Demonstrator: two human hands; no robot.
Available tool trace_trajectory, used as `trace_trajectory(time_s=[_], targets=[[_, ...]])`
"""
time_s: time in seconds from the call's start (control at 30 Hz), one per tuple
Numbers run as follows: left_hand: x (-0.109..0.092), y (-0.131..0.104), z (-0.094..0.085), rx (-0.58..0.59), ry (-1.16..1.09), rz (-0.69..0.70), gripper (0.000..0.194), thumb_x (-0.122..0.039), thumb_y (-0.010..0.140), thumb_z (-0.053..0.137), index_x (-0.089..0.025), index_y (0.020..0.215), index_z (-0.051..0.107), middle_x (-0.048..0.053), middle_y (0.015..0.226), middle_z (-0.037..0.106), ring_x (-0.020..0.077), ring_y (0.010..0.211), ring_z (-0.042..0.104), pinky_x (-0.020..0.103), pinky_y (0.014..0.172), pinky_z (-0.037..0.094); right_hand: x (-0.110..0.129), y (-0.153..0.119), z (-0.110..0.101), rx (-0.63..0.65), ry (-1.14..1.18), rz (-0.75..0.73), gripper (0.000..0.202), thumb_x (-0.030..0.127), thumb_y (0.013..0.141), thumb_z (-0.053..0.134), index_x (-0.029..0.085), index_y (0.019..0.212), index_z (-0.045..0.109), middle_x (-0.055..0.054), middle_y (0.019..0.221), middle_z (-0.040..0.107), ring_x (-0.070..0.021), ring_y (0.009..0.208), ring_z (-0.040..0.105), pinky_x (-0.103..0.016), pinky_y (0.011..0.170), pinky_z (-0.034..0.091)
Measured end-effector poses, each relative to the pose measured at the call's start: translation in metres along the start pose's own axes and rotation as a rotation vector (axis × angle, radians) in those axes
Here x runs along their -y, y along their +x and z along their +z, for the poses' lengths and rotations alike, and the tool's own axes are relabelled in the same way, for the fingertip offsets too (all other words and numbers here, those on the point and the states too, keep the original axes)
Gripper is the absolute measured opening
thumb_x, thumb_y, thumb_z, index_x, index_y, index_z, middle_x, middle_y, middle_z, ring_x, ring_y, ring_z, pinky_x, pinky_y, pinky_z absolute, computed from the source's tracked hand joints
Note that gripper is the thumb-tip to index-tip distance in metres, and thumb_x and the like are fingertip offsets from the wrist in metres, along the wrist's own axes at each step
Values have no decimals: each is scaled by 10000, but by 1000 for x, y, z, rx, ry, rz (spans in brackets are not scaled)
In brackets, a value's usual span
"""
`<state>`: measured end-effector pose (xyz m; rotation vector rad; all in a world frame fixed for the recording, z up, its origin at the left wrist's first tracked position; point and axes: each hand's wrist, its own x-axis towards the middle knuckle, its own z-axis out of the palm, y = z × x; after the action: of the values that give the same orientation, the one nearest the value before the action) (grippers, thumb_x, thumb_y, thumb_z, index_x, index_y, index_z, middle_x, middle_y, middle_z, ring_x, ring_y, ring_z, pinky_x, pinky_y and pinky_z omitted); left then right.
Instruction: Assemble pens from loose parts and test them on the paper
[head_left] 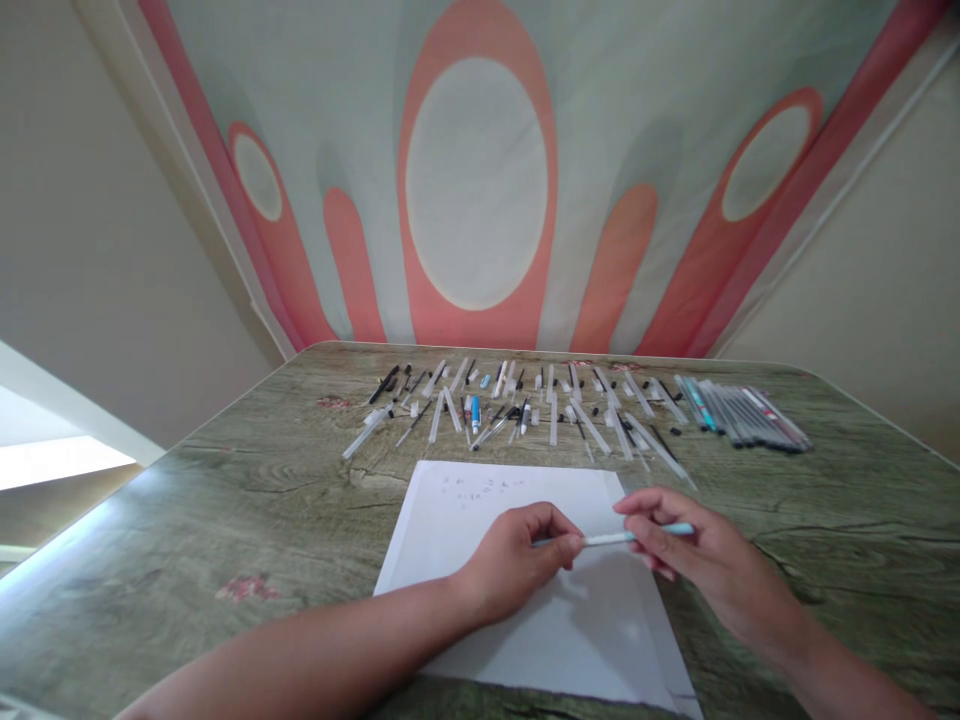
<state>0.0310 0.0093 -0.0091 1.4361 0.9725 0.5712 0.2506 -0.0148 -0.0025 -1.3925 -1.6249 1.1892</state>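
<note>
Over a sheet of white paper (442, 560), both hands grip one slim pen (606, 539) with a white middle and light-blue ends. My left hand (517, 560) pinches its left part between thumb and fingers. Around the right end, my right hand (690, 550) has its thumb and fingers closed, and a light-blue tip pokes out past them. The pen lies nearly level, a little above the paper. Small handwritten marks (480, 490) show near the sheet's top edge. The pen's far left end is mostly hidden by my left hand.
Beyond the paper, two rows of taken-apart pens, clear barrels (553, 420), dark refills and small caps spread across the wooden table (300, 520). A bundle of grey pens (750, 415) lies at the right, with a teal pen (697, 403) beside it. A patterned curtain (480, 180) hangs behind.
</note>
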Motion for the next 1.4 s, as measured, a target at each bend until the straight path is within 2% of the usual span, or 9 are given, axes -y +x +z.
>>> trace_trajectory(time_s=[0.07,0.13,0.33,0.8,0.93,1.2,1.27,1.33,1.4], targets=[[-2,-1,-1,-60,93,72,181,-312,810,569,-138,816,617,9,748,617,111,684,529,225,671,408,1,1,-7,5,-138,-21,259,454,839,549,225,916,643,-18,773,644,-177,722,595,-259,627,462],[-3,-2,-1,-98,171,121,149,-270,815,550,-146,823,632,23,796,641,135,762,558,237,725,412,2,2,-8,77,-282,-75,225,432,858,527,248,900,650,-24,854,668,-203,813,606,-288,709,464],[-1,-4,-1,-80,368,191,186,-275,835,535,-168,843,687,32,833,672,151,782,583,236,709,399,1,-3,8,184,-426,-210,231,378,938,388,262,941,588,-26,942,658,-205,875,608,-314,775,453],[2,-6,1,-109,462,222,152,-234,852,537,-161,799,659,20,790,656,142,763,586,223,703,405,-4,-4,15,192,-414,-197,255,373,959,348,245,924,566,-8,852,636,-172,821,596,-277,718,442],[0,-4,-1,-125,478,286,118,-216,846,557,-163,830,661,19,811,657,137,777,591,221,723,417,-2,-2,11,192,-451,-199,263,362,959,354,236,935,583,-18,897,650,-171,843,603,-277,739,447],[8,-1,-5,-136,581,435,134,-205,866,537,-190,940,647,35,871,629,151,841,579,257,795,442,-7,2,8,134,-663,-360,205,243,924,459,227,939,663,-40,903,620,-186,856,579,-300,754,440],[10,0,-6,-191,585,434,244,-203,843,568,-212,1086,588,34,936,619,157,864,569,280,818,452,-8,3,7,82,-728,-384,202,219,912,476,221,908,677,-43,864,615,-194,838,568,-312,743,435],[12,1,-7,-270,584,417,509,-204,811,608,-225,1284,422,52,1069,585,165,917,556,309,852,460,-8,4,2,15,-768,-374,216,209,908,476,220,867,688,-41,826,610,-195,823,562,-312,729,433],[14,2,-8,-314,600,405,633,-224,820,596,-220,1368,278,80,1186,534,173,1018,534,335,910,450,-8,5,-8,-69,-759,-334,233,219,909,469,223,843,692,-35,809,611,-184,803,568,-299,714,439]])
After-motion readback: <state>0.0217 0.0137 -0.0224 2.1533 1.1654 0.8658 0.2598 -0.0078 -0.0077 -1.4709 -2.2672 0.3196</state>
